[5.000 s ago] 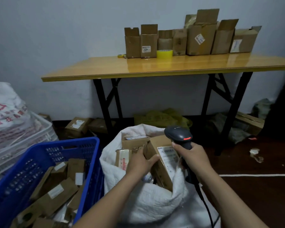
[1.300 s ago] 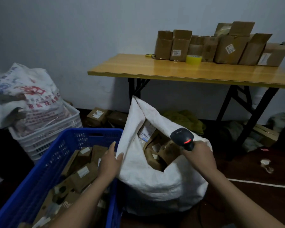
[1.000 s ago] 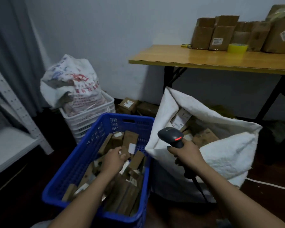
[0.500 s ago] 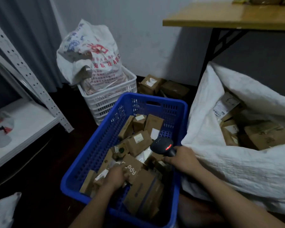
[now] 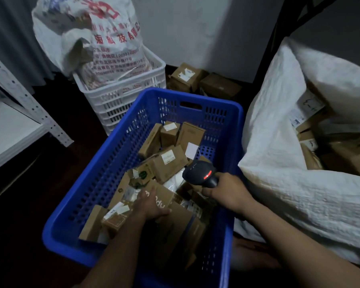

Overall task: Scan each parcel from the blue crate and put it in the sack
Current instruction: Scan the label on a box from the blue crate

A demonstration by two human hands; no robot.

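Note:
The blue crate [image 5: 104,169] stands on the floor in front of me, filled with several brown cardboard parcels. My left hand [image 5: 152,204] reaches down into it and grips a brown parcel with white lettering [image 5: 164,197]. My right hand [image 5: 227,191] holds the black barcode scanner [image 5: 201,173] over the crate's right side; a red light glows on its head. The white sack [image 5: 279,179] stands open to the right of the crate, with several boxes inside.
A white crate [image 5: 123,98] holding a printed white bag [image 5: 96,38] stands behind the blue crate. Two cardboard boxes [image 5: 187,77] lie on the floor by the wall. A white metal shelf [image 5: 15,119] is on the left. A black table leg [image 5: 276,32] rises behind the sack.
My left hand went from the sack's rim down into the blue crate and closed on a parcel. My right hand brought the scanner over the crate. My view dropped toward the crate.

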